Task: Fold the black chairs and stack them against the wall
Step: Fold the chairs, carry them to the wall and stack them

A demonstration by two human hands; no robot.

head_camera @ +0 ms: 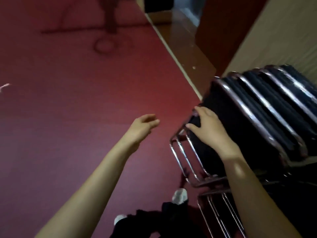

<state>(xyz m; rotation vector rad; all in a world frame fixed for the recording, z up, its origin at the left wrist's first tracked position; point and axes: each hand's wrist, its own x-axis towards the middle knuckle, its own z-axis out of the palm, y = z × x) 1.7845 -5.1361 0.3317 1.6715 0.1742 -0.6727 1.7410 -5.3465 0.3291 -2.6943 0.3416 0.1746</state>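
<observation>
Pressing on the front one of the folded black chairs (240,131), R hand (205,127) lies flat, fingers spread, not gripping; L hand (142,126) hovers over red floor (68,100), fingers loose, empty. Chairs lean stacked against wall (283,40), at right. Prob. stiff, heavyish; chrome frame (184,155) slick, so grab rails w/ both hands, not padding.

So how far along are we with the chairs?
Done: several folded black chairs lean in a row against the wall. In hand: the right hand rests on the front chair, seemingly settling it against the others; the left hand hangs free over the red floor. Left: no unfolded chair is in view, so I cannot tell how many remain.
</observation>
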